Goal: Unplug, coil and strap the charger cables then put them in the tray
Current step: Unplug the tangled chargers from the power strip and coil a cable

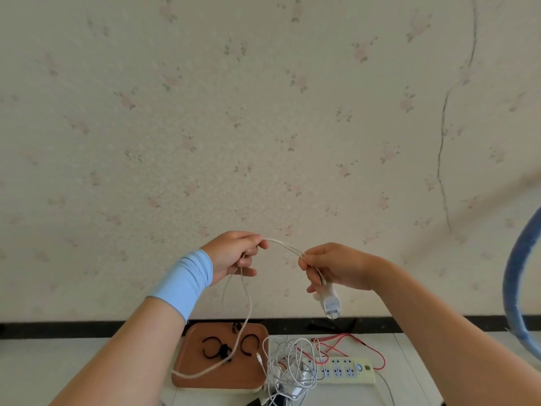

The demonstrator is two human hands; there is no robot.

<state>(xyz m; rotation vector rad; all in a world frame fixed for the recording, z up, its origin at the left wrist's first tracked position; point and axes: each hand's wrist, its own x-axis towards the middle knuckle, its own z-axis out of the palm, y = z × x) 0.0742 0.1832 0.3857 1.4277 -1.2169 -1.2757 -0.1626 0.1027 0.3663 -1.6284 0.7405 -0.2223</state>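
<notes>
Both hands are raised in front of the wall, with a beige braided charger cable (285, 246) stretched between them. My left hand (234, 253) pinches the cable, and a long loop hangs from it down onto the brown wooden tray (190, 335). My right hand (330, 266) grips the doubled cable near its white plug adapter (330, 303), which dangles below the fingers. Black curved straps (215, 348) lie in the tray. A tangle of white cables (289, 361) sits right of the tray, beside a pale yellow power strip (348, 370).
A red wire (351, 342) loops around the power strip on the white table (58, 370). A black strip runs along the wall's foot behind the table. A blue padded hoop (518, 285) curves in at the right edge. Dark objects lie below the cable tangle at the bottom.
</notes>
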